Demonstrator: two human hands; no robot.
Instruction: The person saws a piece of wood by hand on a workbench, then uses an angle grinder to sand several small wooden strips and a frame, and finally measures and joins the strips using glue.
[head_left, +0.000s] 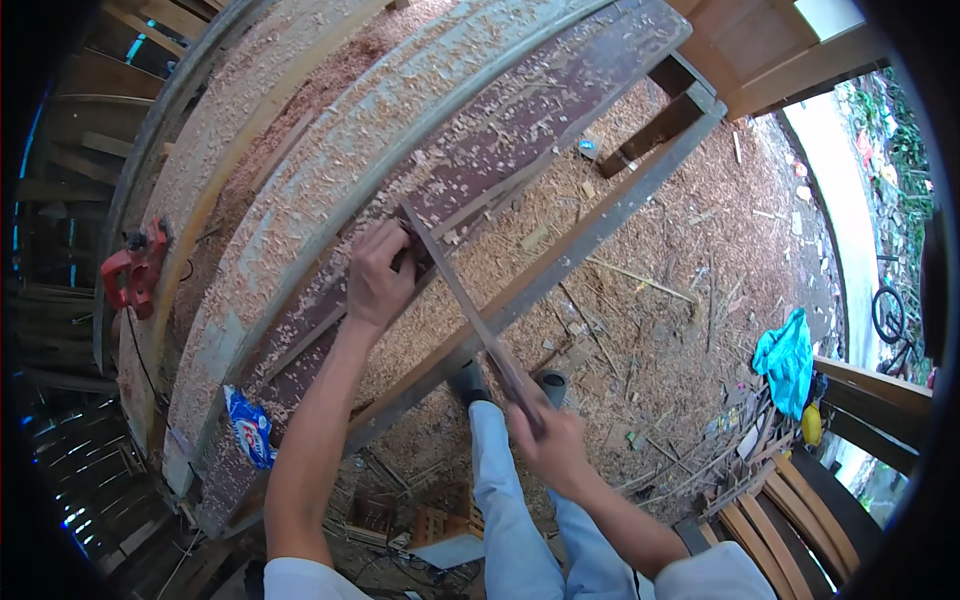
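My right hand point(553, 447) is closed around the wooden handle of a long, narrow handsaw point(455, 285). Its blade slants up and left, seen almost edge-on, so no teeth show. The tip end lies beside my left hand point(381, 272), over the edge of a dark reddish plank point(520, 125). My left fingers are curled closed at that edge, next to the blade. Something small and dark shows by the fingertips, too hidden to name. Wood shavings are scattered over the plank.
A long curved board point(300, 215) covered in shavings lies beyond the plank. A red power tool point(135, 270) with a cord sits at the far left. Near my left forearm is a blue packet point(248, 428). A timber beam point(590, 240) crosses before my feet. A teal bag point(785, 362) hangs at right.
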